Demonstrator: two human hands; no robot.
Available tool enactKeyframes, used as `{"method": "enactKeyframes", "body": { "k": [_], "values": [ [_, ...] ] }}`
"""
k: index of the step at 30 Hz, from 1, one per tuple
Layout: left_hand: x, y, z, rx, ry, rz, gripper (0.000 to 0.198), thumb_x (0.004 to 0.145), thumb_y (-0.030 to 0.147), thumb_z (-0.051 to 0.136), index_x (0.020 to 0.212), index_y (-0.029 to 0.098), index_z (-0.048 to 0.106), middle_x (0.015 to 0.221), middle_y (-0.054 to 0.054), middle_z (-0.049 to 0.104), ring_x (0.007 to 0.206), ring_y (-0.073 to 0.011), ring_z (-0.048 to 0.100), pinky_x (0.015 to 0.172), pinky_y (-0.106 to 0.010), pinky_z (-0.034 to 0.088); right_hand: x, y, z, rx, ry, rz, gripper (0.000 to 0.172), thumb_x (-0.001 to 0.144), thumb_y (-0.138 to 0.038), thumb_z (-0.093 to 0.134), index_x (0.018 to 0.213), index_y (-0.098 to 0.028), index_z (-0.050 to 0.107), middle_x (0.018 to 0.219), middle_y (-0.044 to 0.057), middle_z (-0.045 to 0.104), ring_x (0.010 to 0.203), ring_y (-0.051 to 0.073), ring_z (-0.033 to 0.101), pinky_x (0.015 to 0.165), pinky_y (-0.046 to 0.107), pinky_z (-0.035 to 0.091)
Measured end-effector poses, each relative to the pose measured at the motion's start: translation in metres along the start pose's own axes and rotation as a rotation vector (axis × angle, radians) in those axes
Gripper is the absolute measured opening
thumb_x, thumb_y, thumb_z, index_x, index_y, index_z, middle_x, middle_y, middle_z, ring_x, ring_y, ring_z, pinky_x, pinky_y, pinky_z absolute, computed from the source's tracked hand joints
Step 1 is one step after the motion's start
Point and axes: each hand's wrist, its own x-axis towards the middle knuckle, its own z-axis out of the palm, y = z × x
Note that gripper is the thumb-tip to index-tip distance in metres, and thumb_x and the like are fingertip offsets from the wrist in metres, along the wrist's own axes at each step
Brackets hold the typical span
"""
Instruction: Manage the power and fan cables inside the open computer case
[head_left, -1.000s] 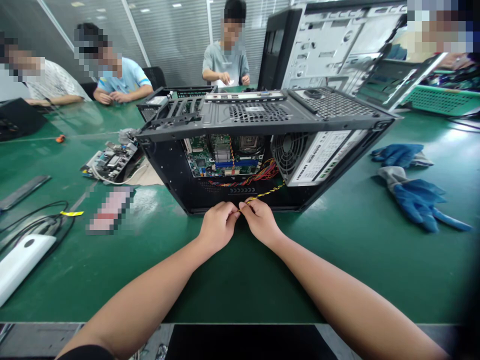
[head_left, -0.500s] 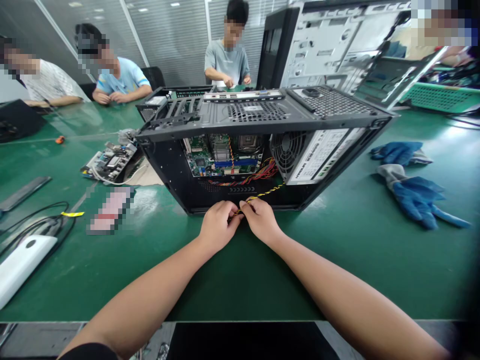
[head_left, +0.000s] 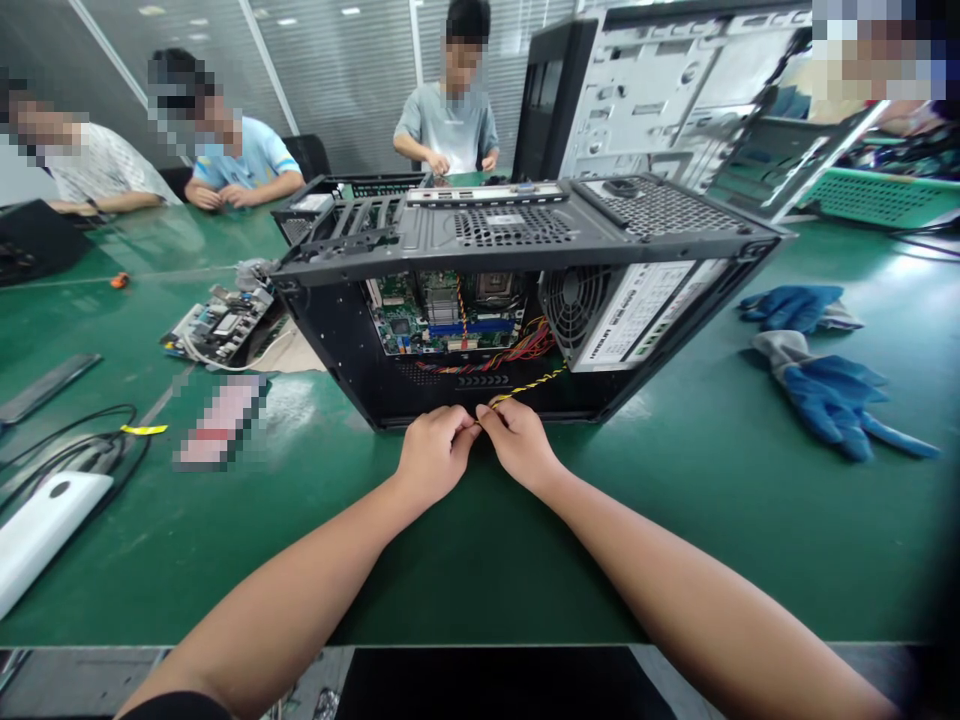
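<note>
An open black computer case (head_left: 525,235) lies on its side on the green table (head_left: 712,500), showing a green motherboard (head_left: 442,310), coloured wires and a power supply (head_left: 630,310) with a fan. A yellow-and-black twisted cable (head_left: 529,385) runs out of the case to my hands. My left hand (head_left: 433,455) and my right hand (head_left: 517,440) meet at the case's front edge, both pinched on the end of that cable. What sits at the cable's end is hidden between my fingers.
Blue work gloves (head_left: 832,390) lie at the right. A loose circuit board (head_left: 221,325) sits left of the case, with a white device (head_left: 41,530) and black cables at the far left. Another open case (head_left: 675,90) stands behind. Three people sit across the table.
My hands stay pinched together on the cable end, with only slight finger movement. The person standing at the far side has shifted a little to the left.
</note>
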Motion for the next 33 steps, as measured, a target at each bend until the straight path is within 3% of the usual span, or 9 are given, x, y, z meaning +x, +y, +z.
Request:
{"method": "enactKeyframes", "body": {
  "k": [9, 18, 33],
  "values": [
    [0.0001, -0.0022, 0.0025, 0.090, 0.005, 0.078, 0.010, 0.086, 0.017, 0.064, 0.077, 0.020, 0.061, 0.073, 0.000, 0.064, 0.071, -0.0164, 0.059, 0.069, -0.030, 0.045, -0.0009, 0.0037, -0.0011, -0.040, 0.017, 0.034, 0.036, 0.087, -0.041, 0.052, 0.057, -0.023, 0.043, 0.056, 0.000, 0.052, 0.055, 0.016, 0.047, 0.055, 0.030, 0.033],
    [-0.0009, -0.0028, 0.0042, 0.062, 0.027, 0.056, 0.013, 0.078, 0.013, 0.071, 0.079, 0.020, 0.060, 0.073, 0.001, 0.063, 0.072, -0.0160, 0.059, 0.069, -0.029, 0.046, -0.0011, 0.0012, -0.0017, -0.049, 0.013, 0.055, 0.037, 0.086, -0.043, 0.051, 0.057, -0.023, 0.043, 0.055, 0.000, 0.051, 0.054, 0.016, 0.047, 0.054, 0.030, 0.033],
    [-0.0006, -0.0031, 0.0036, 0.079, 0.033, 0.040, 0.008, 0.083, 0.016, 0.068, 0.080, 0.021, 0.063, 0.073, 0.002, 0.070, 0.070, -0.0163, 0.065, 0.073, -0.032, 0.047, 0.0003, 0.0017, -0.0014, -0.010, 0.019, 0.019, 0.038, 0.085, -0.044, 0.053, 0.056, -0.024, 0.039, 0.054, -0.001, 0.049, 0.054, 0.015, 0.045, 0.053, 0.029, 0.033]
  ]
}}
